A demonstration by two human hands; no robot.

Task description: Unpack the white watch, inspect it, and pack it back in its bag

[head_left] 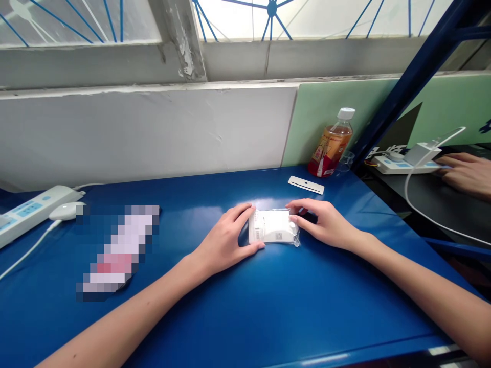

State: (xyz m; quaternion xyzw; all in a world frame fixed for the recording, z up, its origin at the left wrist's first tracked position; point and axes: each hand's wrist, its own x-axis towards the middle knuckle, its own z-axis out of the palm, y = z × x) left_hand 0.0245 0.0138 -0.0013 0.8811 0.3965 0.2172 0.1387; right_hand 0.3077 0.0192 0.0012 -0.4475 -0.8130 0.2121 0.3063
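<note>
At mid-frame, our left hand [226,236] and right hand [327,221] grasp a crinkled clear-plastic packet [271,222], white inside, bearing a barcode [257,233].

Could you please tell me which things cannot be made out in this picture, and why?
In the head view:
Print on the small white packet in clear plastic: too small to read.
Identity of the flat, oblong, pale pinkish object: covered by blocky pixels.
Far left end of the long white plastic power strip: cut off by the left edge.
Arm behind the co-worker's bare hand: cut off by the right edge.
</note>
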